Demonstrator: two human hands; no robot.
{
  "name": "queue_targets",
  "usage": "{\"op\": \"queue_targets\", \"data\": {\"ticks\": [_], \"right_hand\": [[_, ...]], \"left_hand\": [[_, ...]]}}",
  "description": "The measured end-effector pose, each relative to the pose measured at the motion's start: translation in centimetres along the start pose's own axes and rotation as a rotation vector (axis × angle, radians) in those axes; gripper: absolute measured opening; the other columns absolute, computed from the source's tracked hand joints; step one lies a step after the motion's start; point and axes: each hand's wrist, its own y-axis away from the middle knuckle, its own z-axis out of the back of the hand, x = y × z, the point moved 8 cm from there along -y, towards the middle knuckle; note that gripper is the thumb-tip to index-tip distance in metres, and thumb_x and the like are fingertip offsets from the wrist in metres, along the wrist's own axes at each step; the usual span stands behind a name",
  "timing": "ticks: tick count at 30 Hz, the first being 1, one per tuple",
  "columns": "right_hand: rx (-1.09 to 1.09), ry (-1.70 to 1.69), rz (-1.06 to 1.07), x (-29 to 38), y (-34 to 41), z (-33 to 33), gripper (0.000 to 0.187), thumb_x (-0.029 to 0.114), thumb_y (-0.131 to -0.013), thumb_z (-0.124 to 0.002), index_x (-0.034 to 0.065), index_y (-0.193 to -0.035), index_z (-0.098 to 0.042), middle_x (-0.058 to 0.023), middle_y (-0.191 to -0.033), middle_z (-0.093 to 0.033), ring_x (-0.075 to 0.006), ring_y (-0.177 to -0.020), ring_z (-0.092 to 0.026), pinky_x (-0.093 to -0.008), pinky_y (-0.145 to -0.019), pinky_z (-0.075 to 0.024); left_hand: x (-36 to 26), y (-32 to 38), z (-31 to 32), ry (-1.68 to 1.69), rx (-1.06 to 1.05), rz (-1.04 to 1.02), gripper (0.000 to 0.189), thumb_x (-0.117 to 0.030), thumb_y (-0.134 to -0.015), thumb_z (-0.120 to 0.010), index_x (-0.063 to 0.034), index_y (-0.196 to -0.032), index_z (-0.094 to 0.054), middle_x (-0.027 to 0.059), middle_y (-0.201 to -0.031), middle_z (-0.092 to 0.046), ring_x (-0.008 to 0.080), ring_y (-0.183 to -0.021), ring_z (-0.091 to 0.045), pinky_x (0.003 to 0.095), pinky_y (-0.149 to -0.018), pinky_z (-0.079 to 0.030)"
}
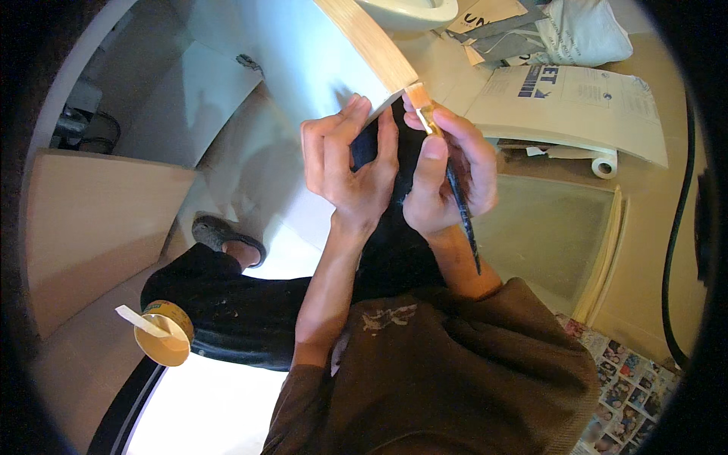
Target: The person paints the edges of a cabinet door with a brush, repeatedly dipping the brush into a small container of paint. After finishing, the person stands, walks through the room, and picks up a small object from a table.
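My right hand (pixel 452 170) holds a flat paintbrush (pixel 464 219) with a dark, paint-spotted handle and a pale metal ferrule. Its orange-brown bristles meet the lower corner of a white panel (pixel 284 62), beside a bare wooden edge strip (pixel 372 42). Fingers of my left hand (pixel 352 153) rest against the panel's white face near that corner, with the thumb apart from them; whether they pinch the panel is unclear. At lower left, a paper cup (pixel 165 355) contains a light-coloured substance and a flat, pale stick (pixel 142 321).
A white toilet bowl (pixel 418 14) stands beyond the panel. To the right are a printed board (pixel 569 105), a roll (pixel 604 167), a plastic bag (pixel 586 34) and a black cable (pixel 677 227). A pale wooden panel (pixel 102 227) stands left, near my slippered foot.
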Motion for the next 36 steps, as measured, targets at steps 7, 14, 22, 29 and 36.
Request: {"op": "queue_targets", "data": {"ticks": [7,14,22,29,36], "right_hand": [[0.082,0.016,-0.071,0.1,-0.6,0.3,0.025,0.002,-0.091,-0.055,-0.0092,-0.114,-0.052,-0.0236,-0.1,-0.064,-0.0259,-0.092,-0.066,-0.0336,-0.084,-0.0518],[-0.042,-0.047,-0.102,-1.0,-0.7,1.2,0.022,0.002,-0.086,-0.06,-0.0079,-0.106,-0.058,-0.0218,-0.096,-0.066,-0.0234,-0.087,-0.067,-0.0313,-0.077,-0.0536],[-0.031,-0.132,-0.123,-0.9,-0.8,0.7,0.023,-0.002,-0.088,-0.055,-0.0085,-0.11,-0.054,-0.022,-0.099,-0.064,-0.0246,-0.091,-0.066,-0.0328,-0.082,-0.0526],[-0.068,-0.15,-0.109,-0.9,-0.7,0.9,0.023,0.001,-0.087,-0.058,-0.0082,-0.108,-0.056,-0.0212,-0.097,-0.065,-0.0219,-0.088,-0.066,-0.0308,-0.079,-0.0523],[0.035,-0.099,-0.074,-0.2,-0.5,0.5,0.023,0.0,-0.091,-0.052,-0.0089,-0.112,-0.051,-0.0221,-0.103,-0.063,-0.0232,-0.09,-0.066,-0.0319,-0.082,-0.052]], "left_hand": [[-0.5,-0.1,-0.4,-0.019,0.022,-0.015,0.034,0.005,-0.062,-0.08,0.0002,-0.091,-0.064,0.0118,-0.086,-0.065,0.0234,-0.073,-0.06,0.0318,-0.062,-0.048],[-0.2,0.1,-0.6,-0.038,0.02,-0.039,0.034,0.005,-0.062,-0.08,0.0001,-0.092,-0.064,0.0121,-0.087,-0.064,0.0229,-0.073,-0.06,0.0321,-0.062,-0.049],[-0.2,0.2,-0.6,-0.038,0.02,-0.027,0.035,0.005,-0.062,-0.08,-0.0002,-0.093,-0.064,0.0119,-0.087,-0.064,0.0232,-0.073,-0.06,0.0319,-0.062,-0.049],[-0.1,0.2,-0.6,-0.027,0.018,-0.028,0.034,0.005,-0.062,-0.08,0.0,-0.092,-0.064,0.0124,-0.086,-0.064,0.0232,-0.071,-0.058,0.0319,-0.06,-0.047],[-0.1,0.1,-0.4,-0.042,0.026,-0.003,0.034,0.005,-0.062,-0.081,0.0002,-0.091,-0.064,0.0122,-0.085,-0.064,0.0226,-0.07,-0.058,0.0318,-0.06,-0.047]]}}
